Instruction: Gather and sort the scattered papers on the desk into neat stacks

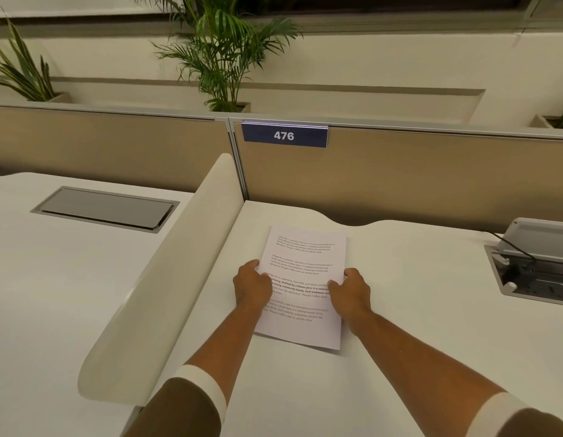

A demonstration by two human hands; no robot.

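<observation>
A stack of white printed papers [305, 257] lies flat on the white desk [415, 326], a little left of its middle, with its edges lined up. My left hand [252, 287] rests on the stack's left edge with the fingers curled over the paper. My right hand [351, 293] grips the right edge, thumb on top of the sheet. Both hands hold the stack at about mid-height. I see no other loose papers on the desk.
A low curved white divider [166, 285] borders the desk on the left. A tan partition with a blue "476" sign [284, 135] stands behind. An open cable box [532, 266] with a black cord sits at the right. A closed hatch [107, 208] is on the neighbouring desk.
</observation>
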